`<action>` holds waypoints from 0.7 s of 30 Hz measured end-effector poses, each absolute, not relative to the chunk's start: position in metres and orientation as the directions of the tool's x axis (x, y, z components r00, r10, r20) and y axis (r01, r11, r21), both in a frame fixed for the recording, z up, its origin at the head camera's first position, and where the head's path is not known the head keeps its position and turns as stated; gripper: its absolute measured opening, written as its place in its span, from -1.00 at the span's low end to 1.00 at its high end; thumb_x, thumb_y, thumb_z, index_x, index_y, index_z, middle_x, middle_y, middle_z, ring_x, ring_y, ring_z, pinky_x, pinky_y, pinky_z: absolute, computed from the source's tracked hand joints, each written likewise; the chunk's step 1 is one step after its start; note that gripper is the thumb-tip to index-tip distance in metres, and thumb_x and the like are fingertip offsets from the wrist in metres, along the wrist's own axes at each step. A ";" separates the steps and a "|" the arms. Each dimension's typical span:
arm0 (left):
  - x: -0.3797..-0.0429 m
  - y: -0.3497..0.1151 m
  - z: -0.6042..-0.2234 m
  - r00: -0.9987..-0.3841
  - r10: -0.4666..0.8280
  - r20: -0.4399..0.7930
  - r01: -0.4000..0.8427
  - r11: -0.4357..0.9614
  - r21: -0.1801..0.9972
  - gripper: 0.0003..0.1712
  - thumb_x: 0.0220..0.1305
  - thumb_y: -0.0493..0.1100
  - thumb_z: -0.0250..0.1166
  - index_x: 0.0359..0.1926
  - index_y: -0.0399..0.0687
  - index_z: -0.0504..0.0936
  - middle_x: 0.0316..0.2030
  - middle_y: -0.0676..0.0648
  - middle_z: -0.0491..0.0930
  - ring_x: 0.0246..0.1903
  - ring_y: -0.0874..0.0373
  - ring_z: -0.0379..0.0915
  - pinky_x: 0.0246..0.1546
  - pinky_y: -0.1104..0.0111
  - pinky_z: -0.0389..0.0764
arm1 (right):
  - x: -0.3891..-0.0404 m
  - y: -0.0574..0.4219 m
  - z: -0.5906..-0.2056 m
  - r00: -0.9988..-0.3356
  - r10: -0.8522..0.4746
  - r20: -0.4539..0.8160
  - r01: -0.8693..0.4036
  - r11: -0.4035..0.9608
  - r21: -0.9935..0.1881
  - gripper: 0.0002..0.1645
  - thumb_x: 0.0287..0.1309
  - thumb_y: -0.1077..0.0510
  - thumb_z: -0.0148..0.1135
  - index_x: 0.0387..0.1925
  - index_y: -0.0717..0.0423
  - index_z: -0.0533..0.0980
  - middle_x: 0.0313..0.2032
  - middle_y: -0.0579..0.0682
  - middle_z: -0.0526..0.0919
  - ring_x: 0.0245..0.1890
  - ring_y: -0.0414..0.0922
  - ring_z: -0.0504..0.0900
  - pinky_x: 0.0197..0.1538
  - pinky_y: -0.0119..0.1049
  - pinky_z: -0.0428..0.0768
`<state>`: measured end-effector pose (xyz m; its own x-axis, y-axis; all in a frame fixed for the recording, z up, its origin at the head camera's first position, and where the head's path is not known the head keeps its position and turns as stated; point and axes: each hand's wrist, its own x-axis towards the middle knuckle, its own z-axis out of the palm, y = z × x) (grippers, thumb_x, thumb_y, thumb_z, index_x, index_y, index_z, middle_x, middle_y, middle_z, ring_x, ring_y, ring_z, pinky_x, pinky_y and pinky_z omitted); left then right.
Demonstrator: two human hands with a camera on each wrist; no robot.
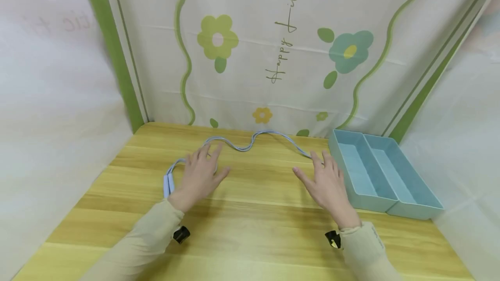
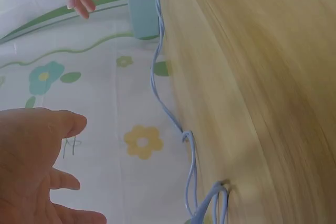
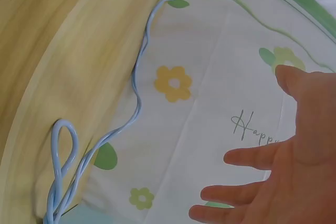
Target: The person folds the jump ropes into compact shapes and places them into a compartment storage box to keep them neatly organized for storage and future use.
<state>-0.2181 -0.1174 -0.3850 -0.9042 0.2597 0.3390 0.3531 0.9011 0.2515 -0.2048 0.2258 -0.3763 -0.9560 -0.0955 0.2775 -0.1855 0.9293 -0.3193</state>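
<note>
A light-blue cord point(image 1: 244, 148) runs doubled and wavy across the back of the wooden table, with two slim handles point(image 1: 171, 182) side by side at its left end; it looks like a jump rope. My left hand point(image 1: 200, 177) is over the left part of the cord, fingers spread, holding nothing. Fingers extended and also holding nothing, my right hand point(image 1: 327, 183) is over the cord's right end, beside the blue box. In the right wrist view, the cord point(image 3: 64, 145) forms a loop at this end, left of my right hand point(image 3: 299, 156).
A light-blue box point(image 1: 384, 166) with two long compartments stands at the table's right. Behind the table point(image 1: 250, 229) hangs a white curtain point(image 1: 250, 77) printed with flowers and lettering. More white sheeting point(image 1: 58, 99) closes off both sides.
</note>
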 end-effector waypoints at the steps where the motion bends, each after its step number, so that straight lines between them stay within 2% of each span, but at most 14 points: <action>1: -0.217 -0.120 -0.385 -0.904 0.252 0.347 0.350 0.901 0.257 -0.15 0.40 0.25 0.14 0.51 -0.07 0.14 0.35 -0.43 0.17 0.27 -0.43 0.12 0.18 -0.39 0.04 | -0.204 0.226 -0.376 -0.954 -0.094 0.284 -0.189 0.926 -0.326 0.10 0.28 -0.53 -0.14 0.48 0.24 0.11 0.43 0.42 -0.03 0.37 0.41 0.00 0.18 0.47 0.06; 7: -0.214 -0.138 -0.384 -0.902 0.186 0.389 0.325 0.886 0.330 -0.15 0.34 0.18 0.26 0.44 -0.21 0.23 0.28 -0.45 0.27 0.21 -0.44 0.21 0.16 -0.31 0.18 | -0.203 0.227 -0.376 -0.949 -0.074 0.306 -0.195 0.901 -0.386 0.09 0.31 -0.48 -0.10 0.46 0.31 0.10 0.41 0.42 0.03 0.35 0.40 0.05 0.23 0.39 0.09; 12: -0.212 -0.163 -0.385 -0.927 0.129 0.353 0.288 0.847 0.446 -0.13 0.31 0.15 0.30 0.37 -0.40 0.27 0.22 -0.48 0.33 0.17 -0.41 0.29 0.12 -0.19 0.35 | -0.201 0.231 -0.377 -0.953 -0.067 0.297 -0.196 0.882 -0.428 0.08 0.32 -0.45 -0.07 0.45 0.35 0.10 0.41 0.39 0.07 0.35 0.39 0.06 0.25 0.35 0.10; 18: -0.206 -0.199 -0.381 -0.963 0.083 0.256 0.207 0.837 0.507 -0.03 0.30 0.25 0.27 0.28 -0.59 0.28 0.18 -0.56 0.33 0.15 -0.46 0.29 0.08 -0.21 0.37 | -0.202 0.236 -0.380 -0.953 -0.046 0.299 -0.181 0.879 -0.440 0.04 0.34 -0.43 -0.06 0.37 0.42 0.20 0.31 0.40 0.24 0.28 0.38 0.20 0.21 0.32 0.20; 21: -0.206 -0.213 -0.385 -0.975 0.059 0.214 0.167 0.831 0.531 0.05 0.28 0.35 0.22 0.25 -0.62 0.30 0.15 -0.56 0.37 0.03 -0.42 0.40 0.04 -0.20 0.41 | -0.203 0.237 -0.381 -0.955 -0.026 0.294 -0.162 0.879 -0.449 0.03 0.34 -0.43 -0.07 0.35 0.43 0.22 0.26 0.40 0.31 0.23 0.38 0.26 0.18 0.31 0.24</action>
<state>-0.2057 -0.2132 -0.3848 -0.9750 0.0592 0.2144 0.1672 0.8306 0.5312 -0.2034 0.2371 -0.3813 -0.9555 -0.0261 0.2940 -0.1620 0.8790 -0.4485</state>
